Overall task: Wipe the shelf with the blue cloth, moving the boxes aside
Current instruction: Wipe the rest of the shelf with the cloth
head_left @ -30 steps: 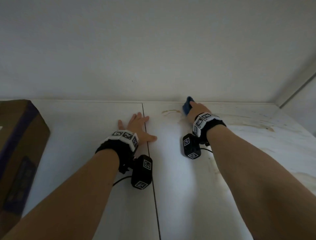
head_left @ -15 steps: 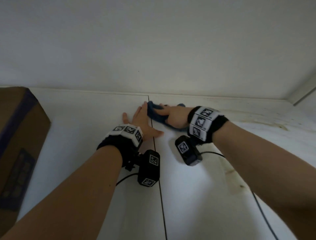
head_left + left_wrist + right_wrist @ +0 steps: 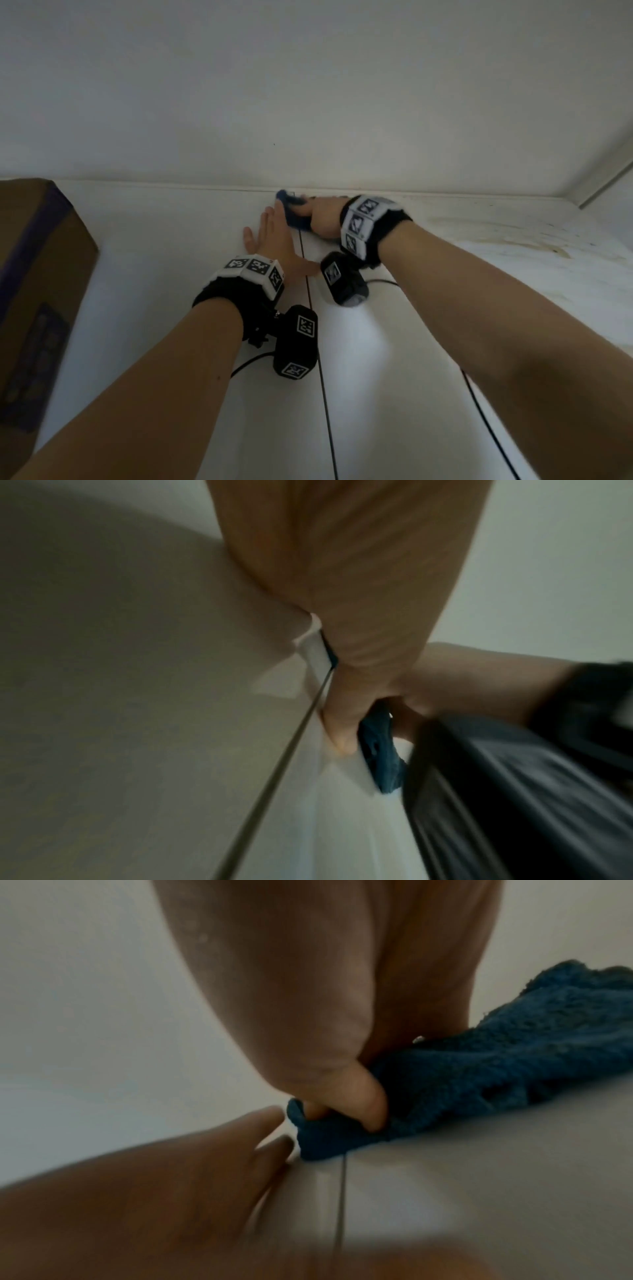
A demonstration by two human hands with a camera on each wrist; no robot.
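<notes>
The blue cloth lies bunched on the white shelf at the back wall, right on the seam between two shelf panels. My right hand grips it, thumb dug into the fabric. My left hand lies flat on the shelf with straight fingers, its fingertips just left of the cloth and almost touching it. A brown cardboard box with dark purple tape stands at the far left, apart from both hands.
A dark seam runs front to back between the hands. Brownish stains mark the right panel of the shelf. The back wall and a right side wall close in the shelf. Black wrist-camera cables trail over the surface.
My right hand has swept the cloth leftward along the back edge, from the stained right panel to the seam beside my left fingertips. The left hand stayed flat in place.
</notes>
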